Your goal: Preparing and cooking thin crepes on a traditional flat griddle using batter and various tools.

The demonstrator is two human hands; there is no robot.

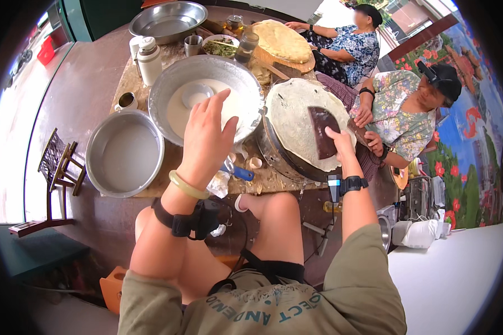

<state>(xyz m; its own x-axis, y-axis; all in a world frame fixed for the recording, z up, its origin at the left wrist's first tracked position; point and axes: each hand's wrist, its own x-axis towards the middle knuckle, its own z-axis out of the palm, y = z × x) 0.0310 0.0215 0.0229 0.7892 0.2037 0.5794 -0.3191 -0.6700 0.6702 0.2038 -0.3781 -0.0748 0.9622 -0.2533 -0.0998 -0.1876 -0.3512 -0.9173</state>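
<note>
My right hand (342,144) grips a dark brown half-round scraper (321,131) by its edge, thumb on top. The scraper lies against a wide, pale, thin pancake (288,114) spread over a round griddle (282,153). My left hand (205,131) hovers over the near side of a large metal basin (163,84), fingers stretched out and thumb apart, holding nothing. White batter (176,114) fills the basin's bottom, and a round ladle or bowl (197,94) sits in it, partly behind my fingers.
Left of the batter stands another metal basin (98,167) with whitish liquid. A blue handle (237,171) and eggshell (255,162) lie near the table edge. A co-worker (402,111) sits right of the griddle, holding something brown; another person (352,44) sits behind stacked pancakes (282,40).
</note>
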